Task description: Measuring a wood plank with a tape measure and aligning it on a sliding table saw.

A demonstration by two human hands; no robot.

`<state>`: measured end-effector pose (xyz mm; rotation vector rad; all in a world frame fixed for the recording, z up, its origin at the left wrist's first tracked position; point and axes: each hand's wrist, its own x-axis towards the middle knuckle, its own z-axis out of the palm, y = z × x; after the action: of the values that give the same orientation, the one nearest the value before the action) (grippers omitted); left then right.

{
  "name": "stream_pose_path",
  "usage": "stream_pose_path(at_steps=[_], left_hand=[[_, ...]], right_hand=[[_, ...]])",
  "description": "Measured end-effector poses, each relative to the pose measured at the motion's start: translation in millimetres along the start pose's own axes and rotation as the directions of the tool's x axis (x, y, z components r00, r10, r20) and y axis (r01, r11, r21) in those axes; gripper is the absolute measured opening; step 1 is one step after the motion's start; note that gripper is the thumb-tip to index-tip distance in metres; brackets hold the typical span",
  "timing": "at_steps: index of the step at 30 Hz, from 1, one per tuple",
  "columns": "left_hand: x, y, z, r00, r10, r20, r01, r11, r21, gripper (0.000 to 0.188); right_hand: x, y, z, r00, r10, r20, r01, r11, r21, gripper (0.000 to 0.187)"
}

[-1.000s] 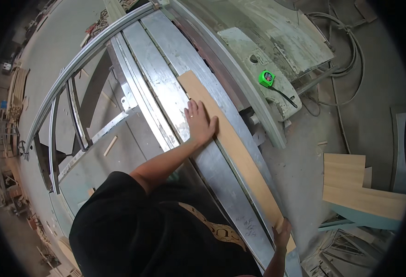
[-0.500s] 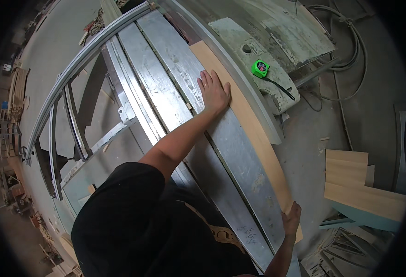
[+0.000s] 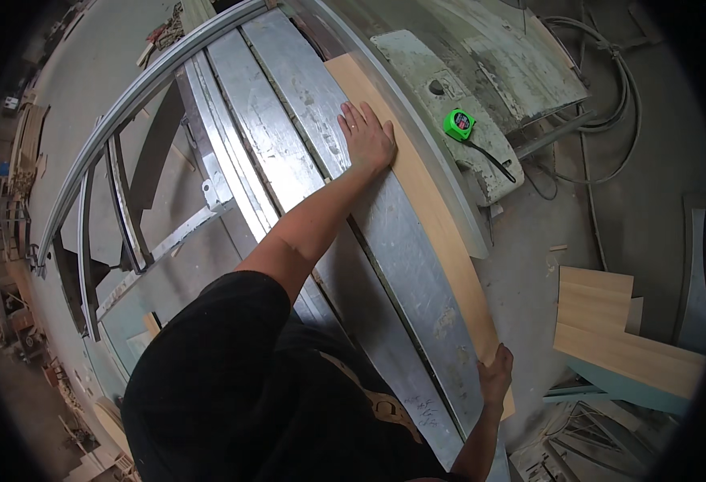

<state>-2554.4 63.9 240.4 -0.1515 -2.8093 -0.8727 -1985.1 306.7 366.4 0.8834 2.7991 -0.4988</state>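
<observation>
A long, pale wooden strip (image 3: pixel 429 197) runs along the outer edge of a silvery metal bench top (image 3: pixel 417 265) made of several lengthwise slats. My left hand (image 3: pixel 369 143) rests palm down where the strip meets the metal, its fingers spread and pointing away. Toward the strip's near end, my right hand (image 3: pixel 495 376) is closed around the wood, with the fingers curled over it. A grey upright panel (image 3: pixel 449 193) stands close along the strip's far side. Beyond it, a green tape measure (image 3: pixel 459 124) with a black strap sits on a worn, whitish machine surface (image 3: pixel 417 68).
A curved metal rail (image 3: pixel 140 100) arches around the bench's left side. Cut wooden sheets (image 3: pixel 598 309) lie on a teal stand (image 3: pixel 634 386) at right. Coiled hoses (image 3: pixel 630 96) hang at the upper right, and stacked timber (image 3: pixel 27 149) lies at far left.
The view has shifted slightly. Both hands stay at about the same places on the wooden strip, with the left still flat and the right still closed.
</observation>
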Motion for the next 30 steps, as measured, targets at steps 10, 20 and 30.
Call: stream_pose_path(at_steps=[10, 20, 30], left_hand=[[7.1, -19.3, 6.5, 1.000, 0.003, -0.024, -0.002, 0.999, 0.044, 0.079], [11.9, -34.4, 12.7, 0.999, 0.005, -0.032, -0.003, 0.997, 0.072, 0.080], [7.8, -45.6, 13.2, 0.998, 0.012, -0.065, -0.007, 0.997, 0.078, 0.078]], right_hand=[[8.2, -7.3, 16.8, 1.000, -0.027, 0.009, 0.027, 0.999, -0.022, 0.077], [19.2, -12.9, 27.5, 0.998, -0.056, -0.033, 0.057, 0.998, 0.031, 0.076], [20.0, -4.7, 52.9, 0.994, -0.101, -0.031, 0.102, 0.994, 0.025, 0.077]])
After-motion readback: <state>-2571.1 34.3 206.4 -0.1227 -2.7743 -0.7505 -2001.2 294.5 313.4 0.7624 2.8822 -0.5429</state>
